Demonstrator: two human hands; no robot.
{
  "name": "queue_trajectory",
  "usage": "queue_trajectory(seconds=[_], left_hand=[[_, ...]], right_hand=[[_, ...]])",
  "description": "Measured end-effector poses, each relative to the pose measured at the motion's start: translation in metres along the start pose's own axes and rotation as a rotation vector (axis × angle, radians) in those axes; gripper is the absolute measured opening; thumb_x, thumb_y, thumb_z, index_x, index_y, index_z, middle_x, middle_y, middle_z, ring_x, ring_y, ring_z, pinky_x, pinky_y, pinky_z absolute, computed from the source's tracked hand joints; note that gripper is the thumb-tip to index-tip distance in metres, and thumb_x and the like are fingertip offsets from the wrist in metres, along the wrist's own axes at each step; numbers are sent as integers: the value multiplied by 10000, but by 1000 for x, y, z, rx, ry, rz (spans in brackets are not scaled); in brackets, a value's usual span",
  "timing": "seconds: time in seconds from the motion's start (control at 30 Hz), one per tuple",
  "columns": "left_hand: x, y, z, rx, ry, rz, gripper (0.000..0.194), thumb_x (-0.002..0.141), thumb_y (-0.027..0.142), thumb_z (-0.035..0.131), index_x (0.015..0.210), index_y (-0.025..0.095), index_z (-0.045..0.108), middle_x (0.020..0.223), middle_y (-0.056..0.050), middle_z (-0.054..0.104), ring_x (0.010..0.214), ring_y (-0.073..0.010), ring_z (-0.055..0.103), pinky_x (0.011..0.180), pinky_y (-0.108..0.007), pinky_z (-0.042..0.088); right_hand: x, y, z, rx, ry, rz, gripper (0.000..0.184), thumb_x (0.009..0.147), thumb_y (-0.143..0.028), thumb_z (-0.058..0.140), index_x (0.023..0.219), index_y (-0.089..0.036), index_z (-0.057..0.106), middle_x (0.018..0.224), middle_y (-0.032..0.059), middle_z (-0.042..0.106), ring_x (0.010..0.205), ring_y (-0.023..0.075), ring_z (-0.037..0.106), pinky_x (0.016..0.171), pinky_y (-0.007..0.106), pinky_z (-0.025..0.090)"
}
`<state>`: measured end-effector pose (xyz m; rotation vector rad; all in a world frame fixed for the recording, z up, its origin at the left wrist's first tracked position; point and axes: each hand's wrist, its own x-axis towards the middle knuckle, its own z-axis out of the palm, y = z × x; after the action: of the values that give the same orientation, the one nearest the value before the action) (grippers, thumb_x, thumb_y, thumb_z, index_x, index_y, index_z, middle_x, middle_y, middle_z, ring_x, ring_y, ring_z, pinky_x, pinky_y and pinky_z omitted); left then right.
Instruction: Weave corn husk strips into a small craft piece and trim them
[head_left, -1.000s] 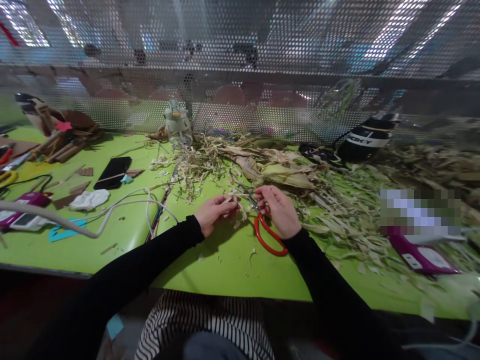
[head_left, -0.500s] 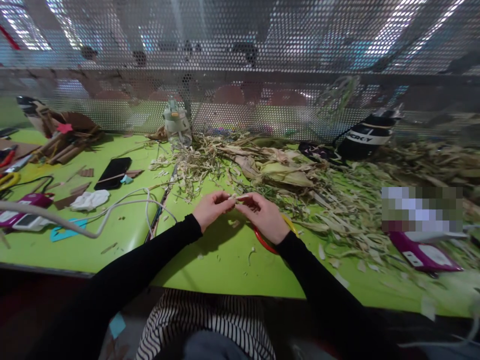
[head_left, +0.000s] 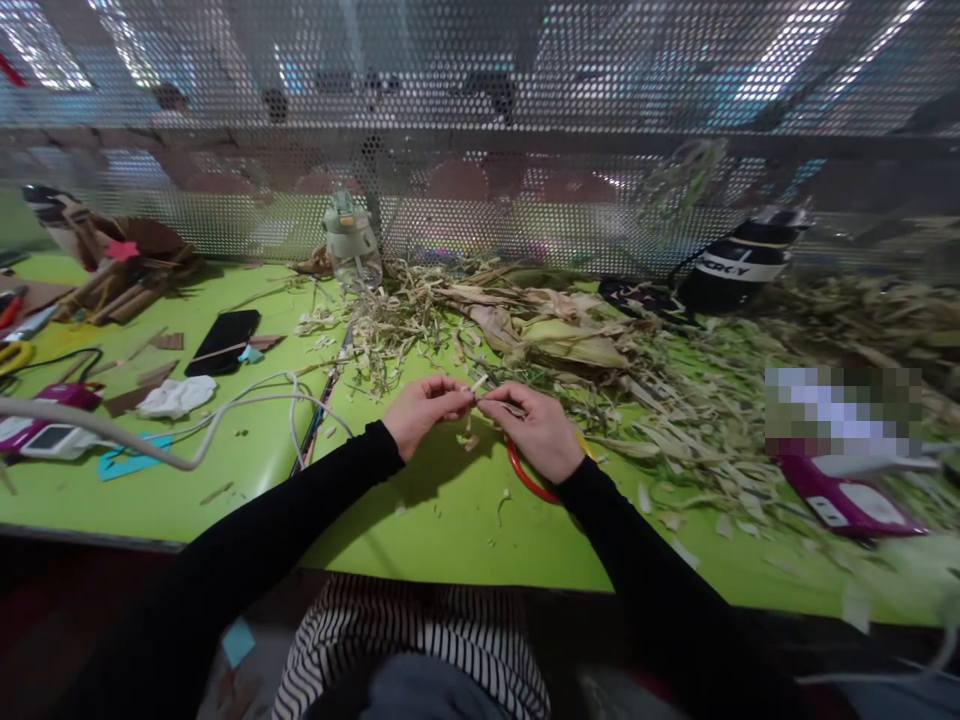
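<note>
My left hand and my right hand meet fingertip to fingertip over the green table. Both pinch a small pale strip of corn husk, whose end sticks up between the fingers; a short curled piece hangs below. The fingers hide most of it. Under my right hand lies a pair of scissors with a red and yellow handle, partly covered. Just beyond my hands a heap of dried corn husks is spread, with shredded strips around it.
A pale water bottle and a black bottle stand at the back by a perforated metal screen. To the left are a phone, crumpled tissue and a grey cable. Purple devices lie at the right and far left.
The fingertips have shifted slightly, and the pale strip's end now points up between them. My right hand has moved a little right, showing more of the red handle.
</note>
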<state>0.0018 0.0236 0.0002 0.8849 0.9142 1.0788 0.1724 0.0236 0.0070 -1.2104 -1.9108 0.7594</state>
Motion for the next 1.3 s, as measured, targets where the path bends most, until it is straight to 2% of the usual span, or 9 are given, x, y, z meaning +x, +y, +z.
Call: queue_trajectory(seconds=[0.13,0.33,0.57,0.7,0.87,0.93,1.07,1.2,1.3], left_hand=[[2,0,-1,-87,59,-3,277,602,258,790,747,125,595,680,11,628,605,-61,558,615,-201,428],[4,-3,-1,-90,53,28,264,617,244,777,761,119,594,647,22,624,549,-47,529,572,-195,407],[3,1,-3,121,-8,97,172,687,205,723,743,100,598,588,26,607,520,-47,523,591,-216,428],[5,3,-5,130,1,30,158,696,185,720,727,106,586,590,22,613,548,-62,568,633,-232,470],[6,5,-8,152,14,-38,126,707,131,700,763,109,589,601,23,613,523,-47,542,580,-195,446],[6,6,-8,164,0,-41,116,710,114,689,789,106,603,615,22,606,503,-35,515,556,-182,426],[5,10,-9,68,23,-62,93,714,120,676,749,117,590,631,33,574,507,-26,503,562,-176,431],[6,20,-15,-12,40,-71,111,697,126,687,762,118,597,680,23,578,538,-27,512,566,-176,440],[7,27,-21,-28,17,-63,161,695,106,678,843,120,614,693,24,583,553,-30,525,587,-185,459]], right_hand=[[1,0,1,36,45,156,370,747,-521,638,851,-167,609,753,28,652,625,142,557,572,261,436],[-2,-1,14,202,-187,237,366,758,-520,611,804,-159,655,640,-5,591,516,96,443,477,228,328],[-1,-2,5,358,-134,284,331,715,-490,673,739,-167,606,527,-63,458,432,57,327,419,213,242],[0,0,4,392,-133,305,333,721,-489,670,733,-168,584,545,-64,453,418,46,312,397,205,222],[2,2,4,390,-54,266,396,760,-486,636,1030,-201,580,691,-42,540,441,56,375,406,207,306],[3,1,3,371,-11,246,385,754,-484,642,1014,-205,587,657,-49,522,454,68,395,428,214,334],[1,-1,-7,134,-23,202,352,829,-534,511,842,-194,604,644,-13,557,513,114,479,504,253,389],[-13,4,-26,-499,-95,85,296,795,-457,564,858,-172,614,846,89,649,778,239,586,724,364,450],[-23,11,-38,-731,-182,86,263,770,-364,581,911,-143,600,912,133,641,870,283,586,788,395,450]])
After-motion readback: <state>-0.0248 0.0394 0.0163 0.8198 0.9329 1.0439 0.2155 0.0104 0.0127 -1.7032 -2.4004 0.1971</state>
